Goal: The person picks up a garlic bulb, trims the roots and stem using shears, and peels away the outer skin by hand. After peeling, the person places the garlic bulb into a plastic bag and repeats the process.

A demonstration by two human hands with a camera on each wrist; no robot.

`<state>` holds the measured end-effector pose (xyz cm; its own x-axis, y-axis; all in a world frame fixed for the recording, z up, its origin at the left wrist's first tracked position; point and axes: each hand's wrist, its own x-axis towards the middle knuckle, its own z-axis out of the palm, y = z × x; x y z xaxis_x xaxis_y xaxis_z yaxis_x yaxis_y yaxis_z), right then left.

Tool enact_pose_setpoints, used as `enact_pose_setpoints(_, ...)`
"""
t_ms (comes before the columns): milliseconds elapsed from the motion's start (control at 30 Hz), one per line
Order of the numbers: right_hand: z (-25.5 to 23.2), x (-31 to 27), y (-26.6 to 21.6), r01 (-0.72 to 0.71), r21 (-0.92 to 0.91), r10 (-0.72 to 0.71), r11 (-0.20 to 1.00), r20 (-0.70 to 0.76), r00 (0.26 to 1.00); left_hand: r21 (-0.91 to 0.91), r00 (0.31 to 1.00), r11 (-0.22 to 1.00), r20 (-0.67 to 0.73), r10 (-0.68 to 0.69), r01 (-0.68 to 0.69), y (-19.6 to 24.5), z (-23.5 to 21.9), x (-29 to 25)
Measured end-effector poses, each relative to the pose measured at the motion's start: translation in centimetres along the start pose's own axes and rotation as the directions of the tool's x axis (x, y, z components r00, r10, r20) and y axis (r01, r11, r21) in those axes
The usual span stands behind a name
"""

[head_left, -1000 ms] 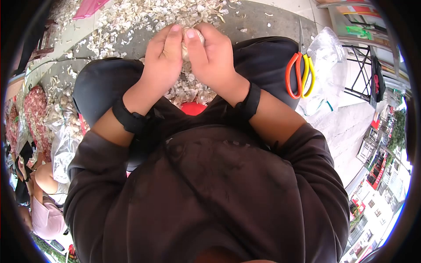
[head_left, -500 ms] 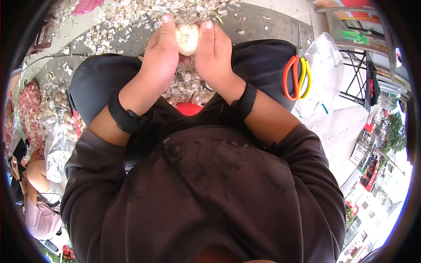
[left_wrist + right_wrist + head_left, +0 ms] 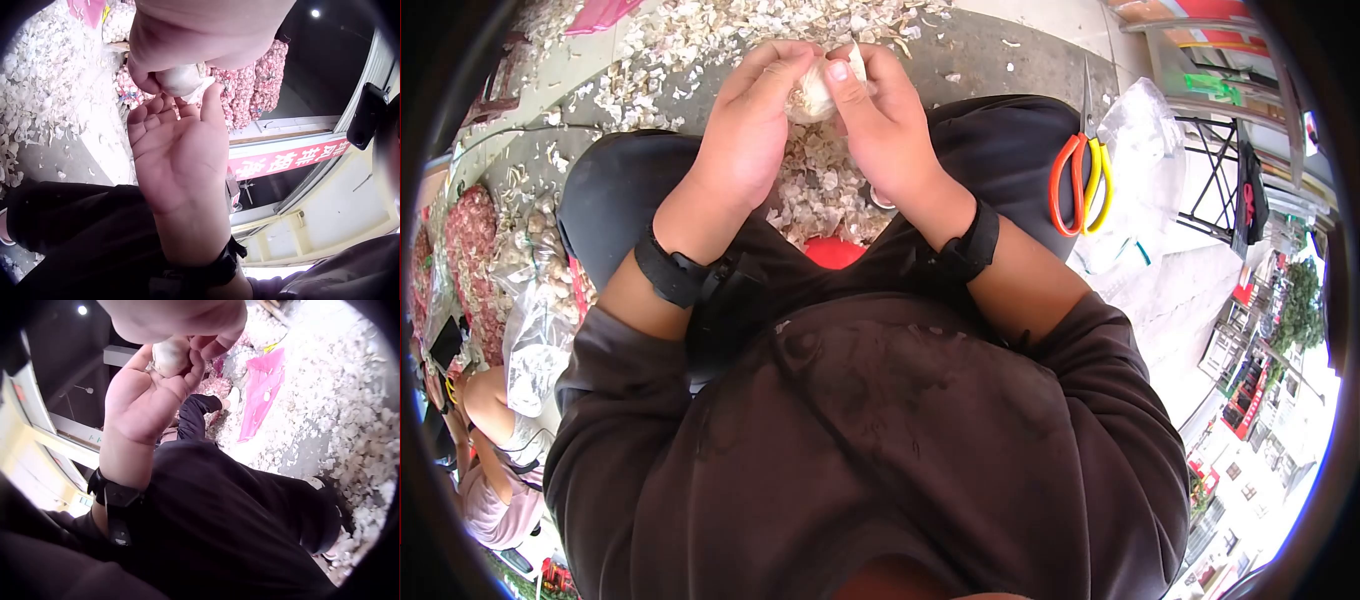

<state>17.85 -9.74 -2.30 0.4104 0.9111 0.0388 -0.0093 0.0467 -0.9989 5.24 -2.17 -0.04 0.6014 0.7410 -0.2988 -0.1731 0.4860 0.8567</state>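
Observation:
In the head view a whitish garlic bulb point(image 3: 808, 97) is between both hands, above the lap. My left hand point(image 3: 745, 135) grips it from the left, thumb and fingers curled round it. The right hand point(image 3: 887, 130) pinches a pale strip of skin point(image 3: 857, 64) at the bulb's right side, between thumb and fingers. The left wrist view shows the garlic bulb point(image 3: 178, 81) with a loose flap of skin point(image 3: 199, 92) at the right hand's thumb. From the right wrist, the bulb point(image 3: 170, 357) lies against the left hand's fingers.
Scissors point(image 3: 1090, 185) with orange and yellow handles rest by the right knee, beside a clear plastic bag point(image 3: 1145, 130). Garlic skins point(image 3: 830, 190) cover the ground between and beyond the legs. Red mesh sacks point(image 3: 475, 260) and another person point(image 3: 495, 490) are at the left.
Both thumbs have come in from beside the bulb. The bulb has shifted slightly left with the left hand, and a strip of skin now stands out in the right hand's pinch.

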Motion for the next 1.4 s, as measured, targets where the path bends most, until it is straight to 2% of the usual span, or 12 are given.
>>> enact_pose_setpoints(100, -0.5, -0.1, -0.8, -0.096, -0.026, 0.096, 0.995, 0.016, 0.995, -0.118, 0.999, 0.993, -0.042, -0.029, 0.024, -1.1, 0.1, 0.3)
enact_pose_setpoints(300, -0.7, 0.1, -0.5, -0.15, 0.003, 0.15, 0.989, -0.095, 0.984, 0.038, 0.983, 0.994, 0.15, -0.109, 0.105, -0.4, 0.3, -0.1)
enact_pose_setpoints(333, -0.8, 0.1, -0.4, -0.155, -0.022, 0.152, 0.988, -0.109, 0.982, 0.001, 0.992, 0.997, 0.102, -0.078, 0.079, -0.4, 0.4, 0.0)
enact_pose_setpoints(433, -0.8, 0.0, 1.2, -0.098, -0.166, 0.079, 0.981, -0.12, 0.99, -0.096, 1.0, 0.995, -0.026, 0.002, -0.005, -0.3, 0.4, 0.3)
enact_pose_setpoints(533, -0.2, -0.5, 2.6, 0.093, -0.454, -0.104, 0.886, 0.001, 0.995, -0.148, 0.994, 0.989, -0.106, 0.012, -0.028, -0.3, 0.2, 0.5)
enact_pose_setpoints(633, -0.3, -0.9, 0.8, -0.095, -0.128, 0.117, 0.987, 0.179, 0.977, -0.131, 0.984, 0.99, -0.166, -0.065, 0.043, -0.5, 0.2, 0.7)
enact_pose_setpoints(733, 0.3, -0.8, 1.3, 0.062, -0.243, -0.033, 0.968, 0.122, 0.992, -0.14, 0.975, 0.985, -0.183, -0.122, 0.098, -2.0, 0.0, 1.0)
enact_pose_setpoints(900, -0.2, -0.2, 0.9, 0.087, -0.259, -0.081, 0.962, 0.032, 0.996, -0.119, 0.973, 0.985, -0.176, -0.147, 0.128, -1.1, 1.6, 0.5)
enact_pose_setpoints(1033, -0.3, -0.1, 1.0, 0.116, -0.193, -0.123, 0.974, -0.027, 0.992, 0.005, 0.994, 0.998, -0.088, -0.065, 0.065, -0.4, 1.5, 0.2)
enact_pose_setpoints(1100, -0.4, -0.1, 0.9, 0.068, -0.183, -0.073, 0.981, -0.021, 0.997, 0.119, 0.993, 0.991, -0.112, -0.047, 0.06, 0.1, 2.0, -0.1)
enact_pose_setpoints(1200, -0.3, -0.5, -0.5, -0.026, -0.115, 0.026, 0.993, -0.01, 1.0, 0.257, 0.988, 0.954, -0.032, -0.154, 0.157, -0.6, 0.7, 0.0)
enact_pose_setpoints(1400, -0.3, 0.0, 0.7, -0.144, 0.122, 0.144, 0.982, 0.013, 0.99, 0.45, 0.996, 0.89, -0.065, -0.056, 0.08, -0.7, 2.1, -0.7)
